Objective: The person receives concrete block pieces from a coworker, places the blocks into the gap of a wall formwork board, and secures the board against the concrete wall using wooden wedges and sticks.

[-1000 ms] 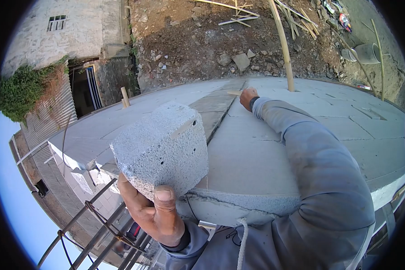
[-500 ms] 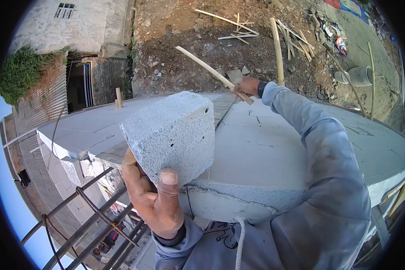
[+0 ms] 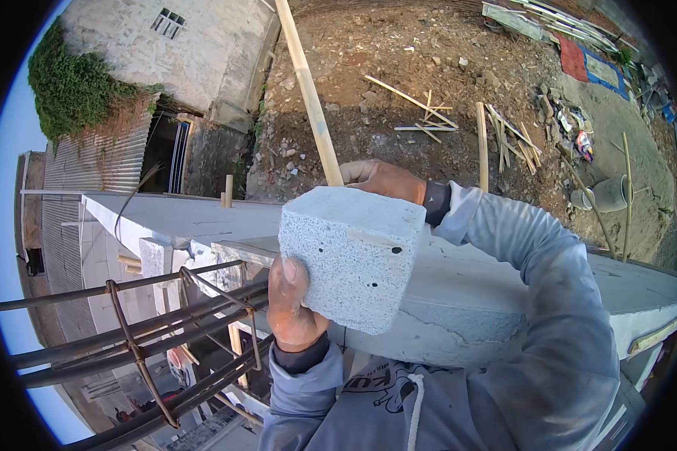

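Observation:
My left hand [image 3: 292, 308] is closed on a pale grey aerated concrete block [image 3: 346, 274], with the thumb pressed against its near face and the other fingers hidden behind it. A few small dark holes mark the block, which is held tilted above the wall top. Just beyond the block's upper edge, my right hand [image 3: 390, 182] is closed around the lower part of a wooden stick [image 3: 308, 90]. The stick points up and away, leaning slightly left. Its lower end and some of the right fingers are hidden behind the block.
Below the block runs a block wall top [image 3: 474, 270]. Steel reinforcing bars [image 3: 150, 346] with bent ties jut out at the left. Beyond the wall, loose wood strips [image 3: 511, 139] lie on rubble ground near grey buckets [image 3: 609, 194]. An old building [image 3: 218, 45] stands far left.
The block has moved right and turned in my left hand. My right hand has come left behind the block, and the stick has swung to a steeper angle. The view has shifted too.

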